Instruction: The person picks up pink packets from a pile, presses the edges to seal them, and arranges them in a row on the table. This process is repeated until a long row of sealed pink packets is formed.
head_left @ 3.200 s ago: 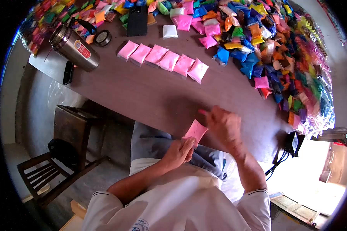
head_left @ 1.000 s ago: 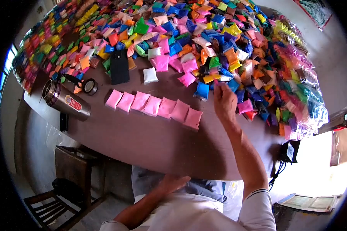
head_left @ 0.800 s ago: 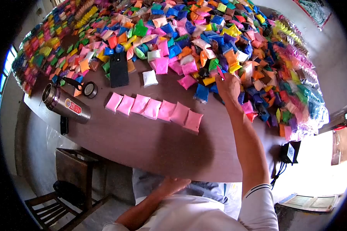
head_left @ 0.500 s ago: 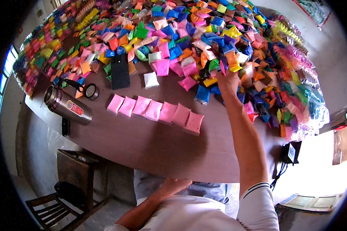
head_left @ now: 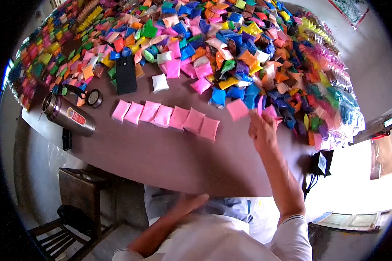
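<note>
My right hand (head_left: 262, 130) is closed over the right part of the table, with a flat pink packet (head_left: 237, 109) at its fingertips. A narrow bright pink piece (head_left: 260, 105) stands up beside the fingers. To the left, several pink packets (head_left: 162, 116) lie side by side in a slanting row. My left hand (head_left: 194, 202) rests low over my lap by the table's front edge, blurred, its fingers not clear and no object visible in it. A white packet (head_left: 160, 83) lies behind the row.
A big heap of coloured packets (head_left: 196, 52) covers the back of the table (head_left: 161, 158). A black phone (head_left: 126, 75), a steel flask (head_left: 69, 115) and its round lid (head_left: 94, 98) are at the left. A wooden chair (head_left: 80, 191) stands at lower left, a black box (head_left: 321, 162) at the right edge.
My right hand has come back from the heap toward me, and the pink packet now shows at its fingertips. The whole view has shifted slightly, moving the table's contents left and up.
</note>
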A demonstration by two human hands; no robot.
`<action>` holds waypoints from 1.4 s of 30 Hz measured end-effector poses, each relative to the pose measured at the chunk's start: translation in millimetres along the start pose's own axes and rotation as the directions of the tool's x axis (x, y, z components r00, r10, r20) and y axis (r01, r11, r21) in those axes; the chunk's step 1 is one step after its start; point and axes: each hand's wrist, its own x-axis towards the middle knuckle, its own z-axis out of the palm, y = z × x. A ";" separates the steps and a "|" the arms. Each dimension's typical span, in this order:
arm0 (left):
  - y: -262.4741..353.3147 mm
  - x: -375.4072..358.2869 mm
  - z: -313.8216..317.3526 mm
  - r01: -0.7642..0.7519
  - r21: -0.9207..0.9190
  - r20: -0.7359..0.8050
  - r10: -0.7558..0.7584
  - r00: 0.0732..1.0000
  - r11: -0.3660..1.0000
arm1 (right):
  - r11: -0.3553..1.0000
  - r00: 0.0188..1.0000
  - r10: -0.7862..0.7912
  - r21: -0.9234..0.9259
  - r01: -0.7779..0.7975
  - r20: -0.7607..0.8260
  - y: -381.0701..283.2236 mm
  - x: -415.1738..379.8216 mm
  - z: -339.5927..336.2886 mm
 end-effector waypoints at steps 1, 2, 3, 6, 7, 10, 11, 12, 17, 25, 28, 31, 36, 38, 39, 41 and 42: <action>1.4 1.5 -0.1 -0.055 -0.060 0.017 0.056 0.998 0.997 | 1.000 1.000 -0.006 -0.018 0.006 -0.005 8.9 -21.4 0.2; 7.3 1.2 1.9 -0.071 -0.099 0.037 0.075 0.997 0.993 | 0.999 1.000 0.012 -0.049 -0.012 0.009 18.4 -41.8 -2.7; 5.6 0.5 1.4 -0.066 -0.100 0.034 0.070 0.997 0.993 | 0.996 0.999 0.031 -0.079 -0.030 0.020 27.8 -62.3 -5.3; -3.7 2.0 -1.8 -0.043 -0.048 0.065 0.046 0.997 0.998 | 0.975 0.979 0.197 -0.097 -0.202 -0.051 42.8 -113.5 3.6; -7.9 2.0 -3.7 0.005 -0.071 0.086 0.002 0.996 0.997 | 0.956 0.966 0.251 -0.145 -0.257 -0.057 44.8 -125.5 5.2; -5.3 -0.6 -5.4 0.061 -0.114 0.123 -0.047 0.991 0.992 | 0.866 0.992 0.112 -0.496 -0.071 0.053 29.8 -138.3 12.2; -3.3 -1.2 -6.0 0.065 -0.135 0.141 -0.045 0.989 0.989 | 0.742 0.988 0.069 -0.669 0.042 0.139 25.3 -136.6 12.4; -5.6 -1.3 -6.5 0.065 -0.134 0.136 -0.046 0.990 0.989 | 0.675 0.980 -0.089 -0.713 0.191 0.178 28.1 -130.0 11.0; -5.1 0.5 -4.0 0.019 -0.100 0.106 -0.009 0.994 0.995 | 0.492 0.959 -0.208 -0.827 0.271 0.191 19.5 -75.0 37.9; -0.8 1.1 -4.4 -0.018 -0.177 0.037 0.025 0.999 0.984 | 0.276 0.836 -0.304 -0.797 0.537 0.457 40.2 -21.6 64.0; 2.7 1.0 -6.5 -0.001 -0.096 0.055 0.006 0.998 0.995 | 0.313 0.862 -0.221 -0.804 0.506 0.456 31.9 -16.8 65.6; 5.8 0.7 -6.8 0.006 -0.064 0.008 -0.005 1.000 0.998 | 0.366 0.882 -0.178 -0.803 0.471 0.436 31.6 -11.7 59.8; -7.1 3.9 -10.7 -0.053 -0.091 0.005 0.053 0.999 0.994 | 0.472 0.906 -0.161 -0.775 0.420 0.393 32.0 -15.6 68.9; -18.8 7.4 -11.3 0.048 -0.061 0.030 -0.046 0.999 0.997 | 0.377 0.821 -0.196 -0.732 0.568 0.536 34.8 -19.1 75.4; -20.0 6.8 -11.2 0.045 -0.061 0.021 -0.044 0.999 0.997 | 0.380 0.817 -0.196 -0.726 0.573 0.543 32.5 -21.1 82.8; -21.5 5.8 -10.9 0.161 -0.149 0.082 -0.150 0.985 0.976 | 0.160 0.616 -0.233 -0.595 0.787 0.752 27.8 -27.3 104.8; -21.5 5.8 -9.7 0.159 -0.147 0.077 -0.149 0.986 0.976 | 0.133 0.501 -0.238 -0.483 0.866 0.832 29.5 -25.2 116.3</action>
